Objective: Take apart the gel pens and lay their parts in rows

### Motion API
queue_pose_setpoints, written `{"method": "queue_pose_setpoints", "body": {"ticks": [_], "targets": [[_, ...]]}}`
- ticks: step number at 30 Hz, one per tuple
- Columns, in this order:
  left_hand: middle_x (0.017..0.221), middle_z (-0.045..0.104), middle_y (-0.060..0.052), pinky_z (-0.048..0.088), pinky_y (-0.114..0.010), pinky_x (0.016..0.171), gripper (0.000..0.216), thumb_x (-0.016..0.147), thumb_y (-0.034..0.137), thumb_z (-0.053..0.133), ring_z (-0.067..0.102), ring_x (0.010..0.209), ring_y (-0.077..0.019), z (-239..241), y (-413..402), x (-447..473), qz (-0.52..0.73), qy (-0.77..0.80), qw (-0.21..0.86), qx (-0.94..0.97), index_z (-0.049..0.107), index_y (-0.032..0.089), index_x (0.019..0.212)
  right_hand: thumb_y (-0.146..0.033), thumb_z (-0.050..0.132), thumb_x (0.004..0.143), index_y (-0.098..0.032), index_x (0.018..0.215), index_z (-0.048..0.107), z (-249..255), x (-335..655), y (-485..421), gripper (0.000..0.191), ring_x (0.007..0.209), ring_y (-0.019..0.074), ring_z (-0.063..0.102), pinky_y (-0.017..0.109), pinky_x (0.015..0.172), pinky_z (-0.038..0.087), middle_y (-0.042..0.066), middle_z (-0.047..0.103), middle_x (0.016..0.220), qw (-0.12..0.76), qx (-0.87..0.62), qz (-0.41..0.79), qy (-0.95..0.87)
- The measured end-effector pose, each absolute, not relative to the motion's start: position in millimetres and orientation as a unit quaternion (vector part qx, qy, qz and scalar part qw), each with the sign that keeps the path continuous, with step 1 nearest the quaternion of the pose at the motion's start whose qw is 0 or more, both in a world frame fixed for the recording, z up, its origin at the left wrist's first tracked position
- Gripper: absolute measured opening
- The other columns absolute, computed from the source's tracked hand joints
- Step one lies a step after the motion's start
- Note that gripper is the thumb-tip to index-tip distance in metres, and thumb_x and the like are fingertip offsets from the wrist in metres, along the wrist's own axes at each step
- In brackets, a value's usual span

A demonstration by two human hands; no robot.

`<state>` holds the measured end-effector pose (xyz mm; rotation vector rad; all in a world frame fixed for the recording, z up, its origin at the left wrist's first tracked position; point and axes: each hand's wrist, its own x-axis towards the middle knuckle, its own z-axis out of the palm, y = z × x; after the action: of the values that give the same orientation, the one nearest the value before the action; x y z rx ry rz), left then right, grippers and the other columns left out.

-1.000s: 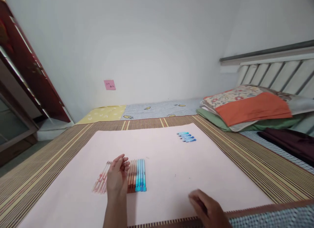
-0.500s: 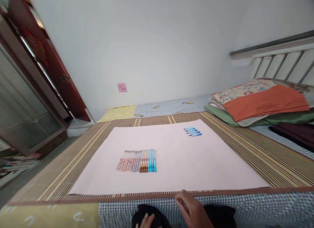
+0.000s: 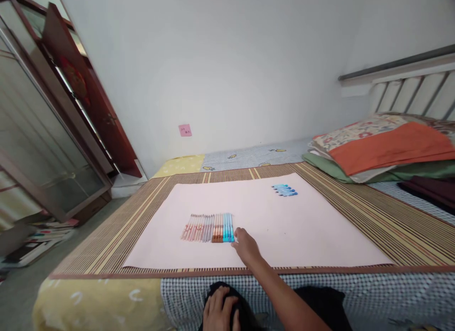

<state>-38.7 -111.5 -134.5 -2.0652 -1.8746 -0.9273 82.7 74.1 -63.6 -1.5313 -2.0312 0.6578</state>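
Observation:
My right hand (image 3: 247, 248) reaches over the pink sheet (image 3: 305, 248), at the right end of a row of several pens. Its thumb and fingers are apart beside the outermost blue pen (image 3: 232, 229); whether they touch it I cannot tell. From left to right the row has pale pink and red pens (image 3: 192, 227), greyish pens (image 3: 208, 229), cream pens with brown ends (image 3: 217, 230) and blue pens. A separate group of several blue pens (image 3: 285, 190) lies at the sheet's far right. My left hand (image 3: 221, 309) rests with fingers spread on my black-clad knee.
A striped mat (image 3: 117, 245) lies beneath the sheet on a bed. Folded bedding with an orange band (image 3: 394, 148) is piled at the right, near a white radiator (image 3: 408, 96). A pink note (image 3: 185, 130) is on the wall. A red door (image 3: 103, 117) stands at left.
My right hand has moved forward from the bed's front edge to the right end of the pen row. My left hand shows more fully on the knee. The view has shifted slightly.

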Motion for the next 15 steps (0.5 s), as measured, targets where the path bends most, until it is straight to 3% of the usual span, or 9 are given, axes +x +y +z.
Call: {"method": "queue_pose_setpoints", "body": {"ticks": [6, 10, 15], "targets": [[0.112, 0.074, -0.008, 0.054, -0.043, 0.093, 0.025, 0.084, 0.016, 0.058, 0.069, 0.109, -0.0283, -136.3, -109.5, -45.2, -0.346, -0.616, 0.082, -0.703, 0.074, 0.028, 0.098, -0.025, 0.066, 0.087, -0.020, 0.101, 0.059, -62.8, 82.6, 75.8, 0.016, 0.092, 0.0201, 0.065, 0.029, 0.074, 0.041, 0.007, 0.065, 0.109, 0.240, -0.567, 0.224, -0.756], [0.112, 0.074, -0.009, 0.055, -0.043, 0.093, 0.024, 0.084, 0.016, 0.058, 0.069, 0.108, -0.0286, -135.7, -108.5, -43.2, -0.343, -0.616, 0.075, -0.705, 0.075, 0.028, 0.098, -0.022, 0.058, 0.091, -0.019, 0.097, 0.060, -61.8, 82.5, 76.4, 0.006, 0.090, 0.0204, 0.066, 0.029, 0.074, 0.041, 0.008, 0.066, 0.105, 0.227, -0.578, 0.213, -0.754], [0.112, 0.074, -0.010, 0.055, -0.042, 0.093, 0.025, 0.084, 0.017, 0.057, 0.069, 0.108, -0.0286, -135.4, -108.6, -41.3, -0.338, -0.615, 0.079, -0.709, 0.076, 0.027, 0.097, -0.021, 0.057, 0.090, -0.017, 0.103, 0.061, -61.4, 80.8, 82.0, 0.014, 0.095, 0.0225, 0.067, 0.030, 0.075, 0.043, 0.013, 0.064, 0.113, 0.212, -0.594, 0.203, -0.749]]}}
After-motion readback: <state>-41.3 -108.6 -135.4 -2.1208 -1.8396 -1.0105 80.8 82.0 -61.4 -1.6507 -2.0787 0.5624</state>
